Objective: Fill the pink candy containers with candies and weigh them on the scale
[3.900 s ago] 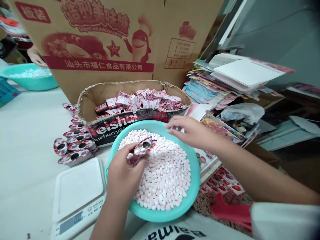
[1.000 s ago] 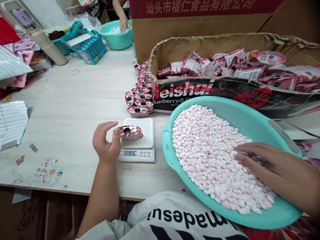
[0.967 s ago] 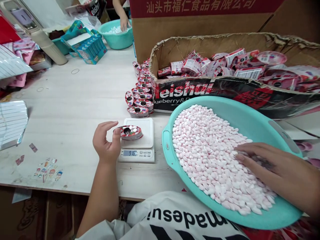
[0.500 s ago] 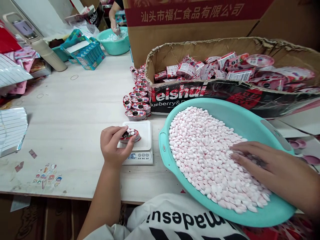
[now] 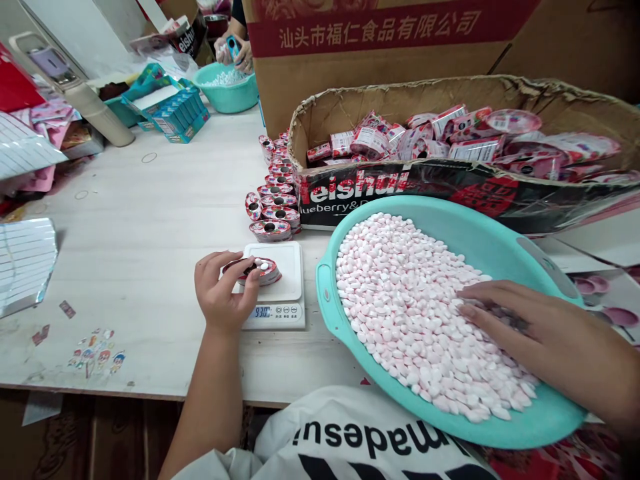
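Observation:
A small oval red-rimmed tin (image 5: 267, 272) with a few white candies on top sits on the white digital scale (image 5: 287, 290), whose display reads 93.0. My left hand (image 5: 225, 287) is curved over the tin's left end, thumb and fingertips apart; whether they touch it is hard to see. Pale pink-white candies (image 5: 400, 300) fill much of a turquoise basin (image 5: 475, 227) at my right. Lying palm down among them, my right hand (image 5: 540, 333) has its fingers stretched out, with shaded candies showing between thumb and fingers.
Similar tins (image 5: 273, 230) stand in rows behind the scale. A torn carton (image 5: 360, 200) of wrapped packs is behind the basin. Farther back, another person's hands (image 5: 243, 57) work over a second basin (image 5: 230, 100), near blue boxes (image 5: 183, 117) and a beige bottle (image 5: 103, 110).
My left hand has drawn back slightly to the left over the tin. The scale's reading has changed to 93.0. The other person's hands have risen from their basin with a blue item.

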`<state>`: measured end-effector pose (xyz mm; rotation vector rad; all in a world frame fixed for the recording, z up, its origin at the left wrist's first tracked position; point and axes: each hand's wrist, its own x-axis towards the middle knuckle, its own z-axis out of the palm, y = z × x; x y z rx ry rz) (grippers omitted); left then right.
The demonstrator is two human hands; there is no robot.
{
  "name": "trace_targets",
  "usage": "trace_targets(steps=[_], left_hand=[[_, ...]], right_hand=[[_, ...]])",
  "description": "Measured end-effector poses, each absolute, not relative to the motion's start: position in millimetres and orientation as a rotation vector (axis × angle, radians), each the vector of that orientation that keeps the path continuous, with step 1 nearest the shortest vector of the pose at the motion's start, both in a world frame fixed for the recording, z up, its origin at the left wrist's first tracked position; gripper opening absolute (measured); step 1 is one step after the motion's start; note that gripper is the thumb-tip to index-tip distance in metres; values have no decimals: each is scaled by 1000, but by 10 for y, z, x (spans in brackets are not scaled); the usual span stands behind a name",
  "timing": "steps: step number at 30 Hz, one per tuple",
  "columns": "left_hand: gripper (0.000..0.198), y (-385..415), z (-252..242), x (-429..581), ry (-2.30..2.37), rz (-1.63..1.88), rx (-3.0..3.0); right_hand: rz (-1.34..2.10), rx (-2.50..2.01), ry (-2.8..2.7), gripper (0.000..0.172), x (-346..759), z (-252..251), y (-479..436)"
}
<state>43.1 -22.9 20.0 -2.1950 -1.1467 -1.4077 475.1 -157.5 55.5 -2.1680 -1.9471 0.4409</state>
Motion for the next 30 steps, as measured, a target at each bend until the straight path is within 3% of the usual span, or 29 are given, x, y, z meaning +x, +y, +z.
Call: trace_targets(steps=[11, 20, 30], left_hand=[[7, -249, 226, 454, -1194, -1481, -2156], [29, -248, 236, 448, -1121, -1420, -2330], [31, -254, 191, 399, -1248, -1540, -2262]], right_hand=[[440, -2208, -1913, 48, 4722, 585, -1567], [440, -2214, -1922, 47, 4705, 609, -1568], [464, -2250, -1894, 48, 4709, 608, -1577]])
